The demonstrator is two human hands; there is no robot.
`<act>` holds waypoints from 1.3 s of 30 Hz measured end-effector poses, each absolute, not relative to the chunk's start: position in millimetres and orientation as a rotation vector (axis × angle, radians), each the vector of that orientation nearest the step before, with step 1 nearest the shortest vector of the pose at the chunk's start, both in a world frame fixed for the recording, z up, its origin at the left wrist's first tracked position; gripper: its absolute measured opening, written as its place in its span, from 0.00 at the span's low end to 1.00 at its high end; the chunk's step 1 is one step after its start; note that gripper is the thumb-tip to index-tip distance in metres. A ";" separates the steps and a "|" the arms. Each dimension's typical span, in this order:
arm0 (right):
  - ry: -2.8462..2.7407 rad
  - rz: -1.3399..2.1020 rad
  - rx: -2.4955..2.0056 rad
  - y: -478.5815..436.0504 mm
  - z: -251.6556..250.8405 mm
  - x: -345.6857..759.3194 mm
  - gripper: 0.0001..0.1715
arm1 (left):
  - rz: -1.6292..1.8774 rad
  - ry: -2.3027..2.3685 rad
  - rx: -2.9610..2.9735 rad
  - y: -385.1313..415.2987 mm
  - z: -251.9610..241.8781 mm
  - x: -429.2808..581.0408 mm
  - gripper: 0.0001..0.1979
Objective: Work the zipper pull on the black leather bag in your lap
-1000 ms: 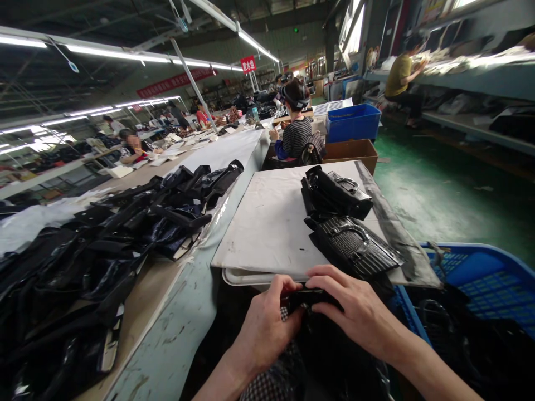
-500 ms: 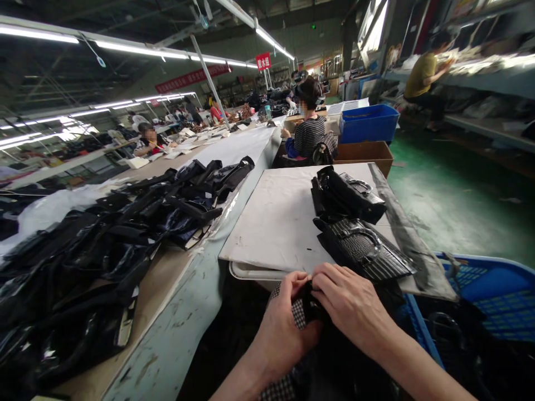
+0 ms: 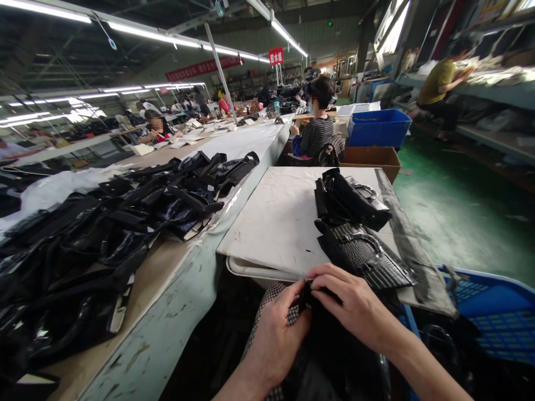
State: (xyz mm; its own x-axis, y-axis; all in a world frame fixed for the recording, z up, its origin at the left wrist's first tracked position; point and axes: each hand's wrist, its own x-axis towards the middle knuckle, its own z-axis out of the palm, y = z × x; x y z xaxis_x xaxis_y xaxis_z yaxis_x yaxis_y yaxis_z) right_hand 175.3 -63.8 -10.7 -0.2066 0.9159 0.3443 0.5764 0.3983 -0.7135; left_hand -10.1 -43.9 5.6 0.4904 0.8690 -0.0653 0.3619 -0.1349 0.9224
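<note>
Just below the near edge of a white-topped work board (image 3: 267, 223), my left hand (image 3: 278, 328) and my right hand (image 3: 355, 303) meet with fingertips closed on the edge of a black bag (image 3: 330, 351). Most of this bag lies in dark shadow between my forearms, so its shape is unclear. Black-and-white checked cloth (image 3: 267, 301) shows beside and behind my left hand. Directly beyond my right hand, a black crocodile-patterned handbag (image 3: 368, 256) with a curved handle lies on the board. Another black handbag (image 3: 351, 197) is behind it.
A heap of black bags (image 3: 104, 239) covers the long table on the left. At lower right stands a blue plastic basket (image 3: 501, 301) with black bags inside. Farther off are a seated co-worker (image 3: 320, 133), a blue bin (image 3: 380, 128) and a cardboard box (image 3: 371, 159).
The camera view has shifted slightly, moving the background to the right. Both hands stay together on the black bag's edge, and more of the checked cloth shows left of my left hand.
</note>
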 end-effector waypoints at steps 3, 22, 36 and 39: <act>-1.956 0.491 -1.275 -63.5 -10.3 175.0 0.11 | 0.625 1.057 1.703 -42.4 3.9 -11.6 0.25; -1.960 0.497 -1.292 -64.2 -9.0 175.5 0.06 | 0.629 0.975 1.665 -39.9 5.5 -11.2 0.27; -1.878 0.506 -1.320 -62.5 -15.6 166.7 0.07 | 0.628 0.867 1.994 -35.3 -14.2 -16.2 0.32; -1.874 0.475 -1.356 -63.0 -17.6 166.7 0.06 | 0.586 0.867 2.012 -36.9 -14.4 -15.2 0.31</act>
